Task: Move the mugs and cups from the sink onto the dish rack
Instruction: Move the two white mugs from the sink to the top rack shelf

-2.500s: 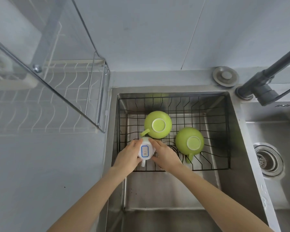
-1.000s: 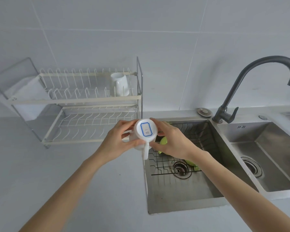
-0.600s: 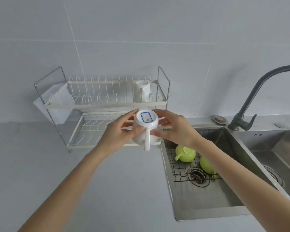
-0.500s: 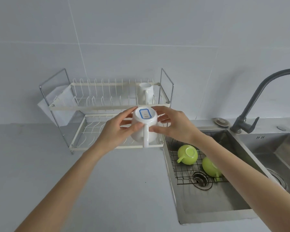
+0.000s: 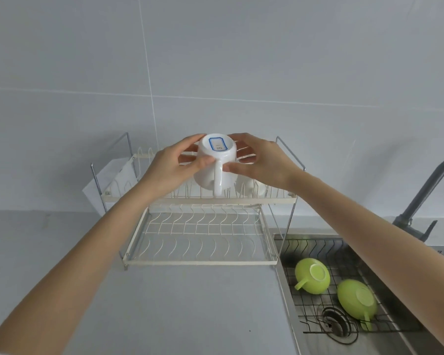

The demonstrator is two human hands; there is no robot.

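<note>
I hold a white mug (image 5: 215, 167) upside down, its base with a blue-edged sticker facing me and its handle pointing toward me. My left hand (image 5: 173, 166) grips its left side and my right hand (image 5: 260, 161) grips its right side. The mug hangs over the upper tier of the cream wire dish rack (image 5: 200, 262). A second white mug (image 5: 259, 189) on that tier is mostly hidden behind my right hand. Two green cups (image 5: 312, 275) (image 5: 356, 299) lie upside down on the black wire grid (image 5: 344, 254) in the sink.
The rack's lower tier holds nothing. A white cloth (image 5: 118, 175) hangs at the rack's left end. A dark faucet (image 5: 426, 196) rises at the right edge. The sink drain (image 5: 331, 326) sits in front of the green cups. Grey counter spreads left and in front.
Both hands have lifted the white mug out of the sink, carried it left and up to the rack's upper tier. My view has turned toward the rack.
</note>
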